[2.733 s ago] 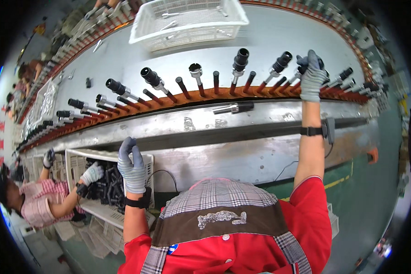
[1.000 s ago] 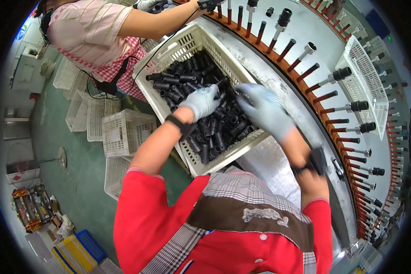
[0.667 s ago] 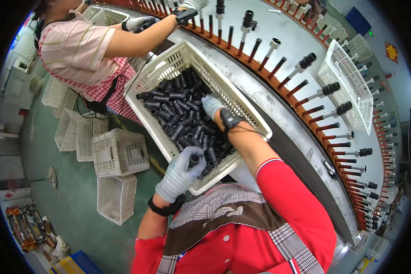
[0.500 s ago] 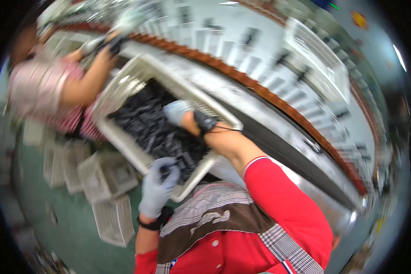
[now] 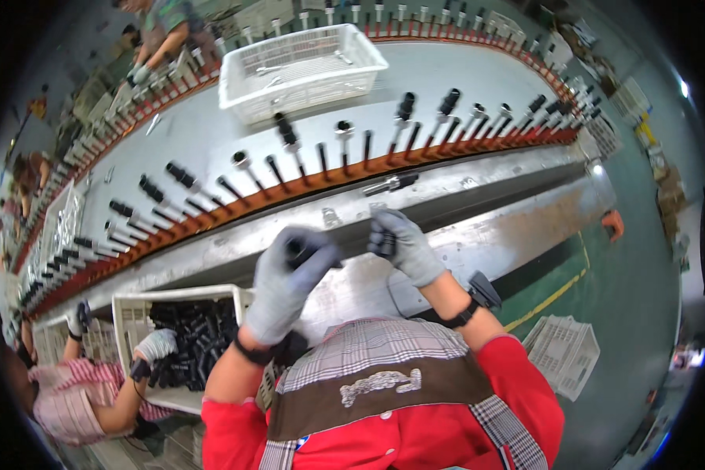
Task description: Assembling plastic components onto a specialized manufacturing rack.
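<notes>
In grey work gloves, both my hands are raised over the steel bench [image 5: 345, 301] in front of my apron. My left hand [image 5: 282, 294] curls around a short black tube-like part [image 5: 296, 249], its open end showing between the fingers. Just to the right, my right hand [image 5: 411, 252] has its fingers closed on small black parts [image 5: 384, 244]; how many is unclear. Left of my left forearm, a white crate [image 5: 176, 296] holds many black tube-like parts [image 5: 204, 345]. Beyond my hands, a silver part with a black end [image 5: 392, 185] lies on the metal ledge.
A curved line of upright pins [image 5: 321, 160] bears silver and black parts. Behind it stands a white basket [image 5: 301, 74] with metal pieces. A co-worker's gloved hand [image 5: 158, 345] reaches into the black-parts crate. White crates [image 5: 564, 356] sit on the floor at right.
Both my hands have left the crate of black parts and come over the bench, now closed on black parts. My view has turned right, placing the crate and co-worker at lower left.
</notes>
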`<state>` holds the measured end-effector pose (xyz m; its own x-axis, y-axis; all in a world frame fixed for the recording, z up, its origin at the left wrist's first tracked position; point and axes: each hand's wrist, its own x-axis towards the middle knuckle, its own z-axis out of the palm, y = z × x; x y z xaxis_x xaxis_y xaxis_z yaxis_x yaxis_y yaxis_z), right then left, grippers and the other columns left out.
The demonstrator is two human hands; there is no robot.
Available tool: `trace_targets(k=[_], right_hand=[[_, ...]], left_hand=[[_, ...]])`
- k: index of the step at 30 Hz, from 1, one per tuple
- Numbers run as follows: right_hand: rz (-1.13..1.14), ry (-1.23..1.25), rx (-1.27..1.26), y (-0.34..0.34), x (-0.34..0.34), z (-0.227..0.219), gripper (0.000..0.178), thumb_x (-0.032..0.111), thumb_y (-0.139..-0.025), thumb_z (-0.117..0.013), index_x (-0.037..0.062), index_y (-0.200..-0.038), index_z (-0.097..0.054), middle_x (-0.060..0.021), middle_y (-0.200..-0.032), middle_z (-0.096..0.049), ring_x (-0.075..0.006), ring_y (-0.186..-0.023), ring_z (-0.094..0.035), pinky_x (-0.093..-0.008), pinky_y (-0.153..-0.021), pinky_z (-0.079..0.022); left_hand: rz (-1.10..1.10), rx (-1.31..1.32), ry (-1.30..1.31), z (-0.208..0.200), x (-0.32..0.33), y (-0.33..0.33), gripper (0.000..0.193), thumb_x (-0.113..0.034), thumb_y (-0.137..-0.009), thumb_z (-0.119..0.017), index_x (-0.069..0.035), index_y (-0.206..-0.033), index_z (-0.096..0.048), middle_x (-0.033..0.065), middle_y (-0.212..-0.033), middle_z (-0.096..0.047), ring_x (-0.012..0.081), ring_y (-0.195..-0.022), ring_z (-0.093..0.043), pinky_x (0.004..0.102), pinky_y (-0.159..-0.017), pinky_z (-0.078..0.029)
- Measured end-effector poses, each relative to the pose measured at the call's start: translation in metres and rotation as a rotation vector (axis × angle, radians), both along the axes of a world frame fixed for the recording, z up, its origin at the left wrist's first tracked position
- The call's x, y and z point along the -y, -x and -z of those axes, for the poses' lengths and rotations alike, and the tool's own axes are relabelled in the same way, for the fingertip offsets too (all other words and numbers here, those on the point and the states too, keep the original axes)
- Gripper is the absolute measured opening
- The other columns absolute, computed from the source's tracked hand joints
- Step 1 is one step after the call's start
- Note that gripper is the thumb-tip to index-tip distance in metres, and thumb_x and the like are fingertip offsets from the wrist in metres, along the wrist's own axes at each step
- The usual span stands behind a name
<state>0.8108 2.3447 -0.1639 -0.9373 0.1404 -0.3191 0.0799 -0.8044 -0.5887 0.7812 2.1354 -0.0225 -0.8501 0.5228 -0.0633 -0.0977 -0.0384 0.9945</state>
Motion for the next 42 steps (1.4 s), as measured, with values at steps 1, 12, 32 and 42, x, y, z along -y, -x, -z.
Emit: trace_targets(k=[1,12,32,42], right_hand=[[0.085,0.040,0.101,-0.020,-0.028,0.006,0.017,0.017,-0.087,-0.067,0.0102,-0.100,-0.058,-0.0007,-0.074,-0.058,-0.0124,-0.063,-0.060,-0.0277,-0.054,-0.052],[0.364,0.263,0.219,-0.167,-0.230,0.070,0.018,0.027,-0.085,-0.068,0.0140,-0.094,-0.059,0.0061,-0.060,-0.043,-0.0092,-0.052,-0.044,-0.0251,-0.047,-0.038],[0.132,0.070,0.275,-0.078,-0.370,0.130,0.022,0.028,-0.088,-0.063,0.0112,-0.102,-0.062,0.0027,-0.067,-0.054,-0.0119,-0.055,-0.054,-0.0269,-0.053,-0.048],[0.520,0.272,0.083,-0.068,-0.454,0.121,0.020,0.025,-0.086,-0.068,0.0122,-0.075,-0.057,-0.0028,-0.070,-0.058,-0.0202,-0.071,-0.062,-0.0417,-0.071,-0.056]], left_hand=[[0.085,0.011,-0.019,0.003,-0.041,0.012,0.010,-0.003,-0.085,-0.064,0.000,-0.090,-0.056,0.0055,-0.080,-0.063,0.0115,-0.074,-0.062,0.0252,-0.070,-0.051],[0.041,-0.309,-0.480,0.081,-0.416,0.113,0.012,-0.016,-0.087,-0.068,-0.005,-0.085,-0.062,0.0048,-0.077,-0.065,0.0103,-0.069,-0.059,0.0230,-0.064,-0.047],[-0.408,-0.704,-0.088,0.168,-0.453,0.184,0.011,-0.009,-0.086,-0.066,-0.008,-0.084,-0.056,-0.0001,-0.062,-0.057,0.0069,-0.055,-0.054,0.0233,-0.053,-0.044],[-0.536,-0.784,0.321,0.176,-0.436,0.144,0.060,-0.010,-0.083,-0.067,0.005,-0.133,-0.036,0.0178,-0.115,-0.055,0.0247,-0.101,-0.056,0.0356,-0.092,-0.045]])
